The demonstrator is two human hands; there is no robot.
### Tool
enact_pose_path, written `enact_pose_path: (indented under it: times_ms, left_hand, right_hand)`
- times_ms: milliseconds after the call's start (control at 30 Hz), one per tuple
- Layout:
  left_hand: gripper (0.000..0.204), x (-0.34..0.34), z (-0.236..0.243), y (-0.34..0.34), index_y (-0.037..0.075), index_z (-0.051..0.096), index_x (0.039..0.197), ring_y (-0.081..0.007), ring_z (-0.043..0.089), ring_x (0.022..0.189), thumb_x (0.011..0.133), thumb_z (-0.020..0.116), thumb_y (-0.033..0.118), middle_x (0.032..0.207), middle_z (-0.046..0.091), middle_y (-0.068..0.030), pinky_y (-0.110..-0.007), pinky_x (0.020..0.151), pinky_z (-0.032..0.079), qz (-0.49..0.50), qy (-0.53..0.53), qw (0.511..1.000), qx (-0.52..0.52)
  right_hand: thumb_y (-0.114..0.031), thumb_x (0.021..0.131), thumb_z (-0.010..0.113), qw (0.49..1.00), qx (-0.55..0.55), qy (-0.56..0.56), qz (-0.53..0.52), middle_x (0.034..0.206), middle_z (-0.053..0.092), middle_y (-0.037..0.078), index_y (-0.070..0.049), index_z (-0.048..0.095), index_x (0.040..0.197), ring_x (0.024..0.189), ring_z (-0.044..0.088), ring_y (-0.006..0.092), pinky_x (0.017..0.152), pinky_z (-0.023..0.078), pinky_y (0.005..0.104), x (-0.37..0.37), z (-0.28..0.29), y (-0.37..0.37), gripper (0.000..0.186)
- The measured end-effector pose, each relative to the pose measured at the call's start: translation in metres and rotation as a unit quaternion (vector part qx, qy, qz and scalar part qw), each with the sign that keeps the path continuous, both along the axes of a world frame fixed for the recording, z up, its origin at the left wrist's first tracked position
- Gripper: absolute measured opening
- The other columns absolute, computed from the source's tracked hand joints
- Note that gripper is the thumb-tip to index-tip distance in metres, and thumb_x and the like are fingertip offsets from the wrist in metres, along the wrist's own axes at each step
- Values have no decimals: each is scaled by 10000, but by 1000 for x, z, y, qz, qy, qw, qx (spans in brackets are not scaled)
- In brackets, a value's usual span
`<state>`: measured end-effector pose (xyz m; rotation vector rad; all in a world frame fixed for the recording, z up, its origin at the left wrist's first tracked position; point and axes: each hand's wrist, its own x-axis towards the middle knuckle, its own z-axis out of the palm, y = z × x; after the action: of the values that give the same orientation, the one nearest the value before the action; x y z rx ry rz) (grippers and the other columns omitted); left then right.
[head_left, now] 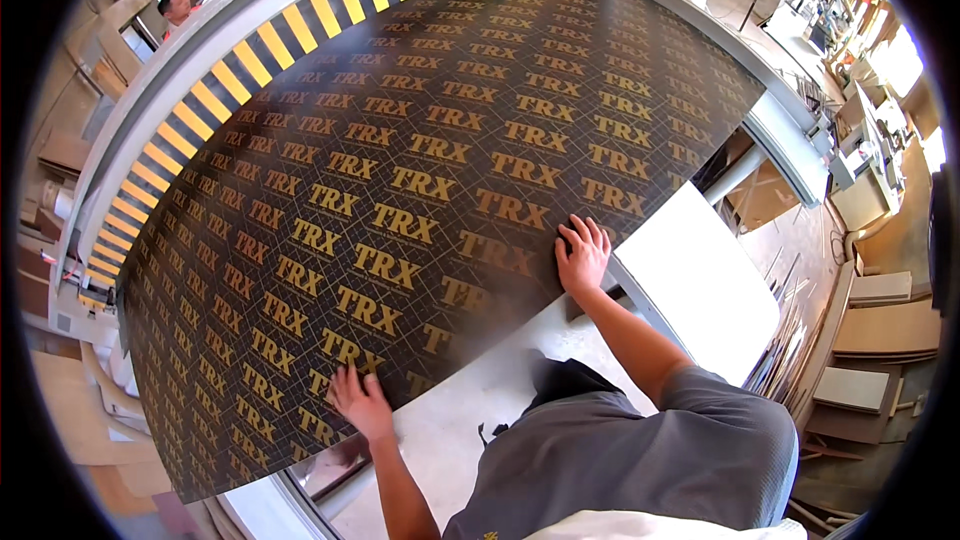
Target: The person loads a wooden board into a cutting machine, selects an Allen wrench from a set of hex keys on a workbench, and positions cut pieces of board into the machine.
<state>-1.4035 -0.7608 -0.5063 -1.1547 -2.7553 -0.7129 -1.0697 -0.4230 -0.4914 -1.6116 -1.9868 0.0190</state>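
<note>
1. Black-and-gold board (pixel 430 210) fills the view's centre; striped rail (pixel 270 40) at eleven o'clock.
2. Left hand (pixel 363 405) touches the board at seven o'clock, fingers apart.
3. Right hand (pixel 583 258) touches it at three, fingers slightly apart.

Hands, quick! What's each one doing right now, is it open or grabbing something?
Left hand: open, laid on the sheet near its edge.
Right hand: open, also on the sheet near that edge.
</note>
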Motion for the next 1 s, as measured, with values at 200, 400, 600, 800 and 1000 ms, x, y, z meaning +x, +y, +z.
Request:
enact_pose_path:
  times_ms: [200,400,600,800,1000]
  left_hand:
    - [785,93,3,54,150,508,1457,-363,317,1475,820,724,554,1591,375,-116,-600,1196,198,-267,5,962,-59]
    - [780,113,-6,66,218,449,1526,-320,291,1501,889,600,642,1628,342,-54,-555,1216,184,-246,88,962,-85]
    - [776,109,-17,60,259,385,1560,-299,268,1514,908,595,624,1648,302,-37,-540,1220,194,-212,102,965,-113]
    - [769,115,-15,56,279,356,1570,-293,253,1519,918,591,612,1653,289,-21,-526,1234,167,-200,97,969,-106]
    - [742,123,-26,65,313,330,1576,-273,231,1529,938,568,608,1663,258,1,-508,1243,165,-178,116,968,-135]
  right_hand:
    - [-269,897,652,999,14,29,0,1385,609,43,-156,735,1159,1385,445,285,1184,268,484,-2,3,-8,297]
    - [-302,898,669,987,-39,89,125,1505,470,145,-123,613,1321,1439,361,357,1194,272,479,52,0,-12,463]
    - [-230,889,691,994,-44,95,43,1541,409,207,-90,525,1416,1448,338,408,1195,289,495,201,-1,-99,570]
    - [-242,958,585,973,-112,-41,-198,1598,322,212,-63,436,1493,1488,275,377,1225,227,483,430,-5,-263,583]
    - [-325,988,488,945,-141,-100,-277,1620,313,162,-83,403,1517,1518,240,340,1242,155,493,542,-14,-438,589]
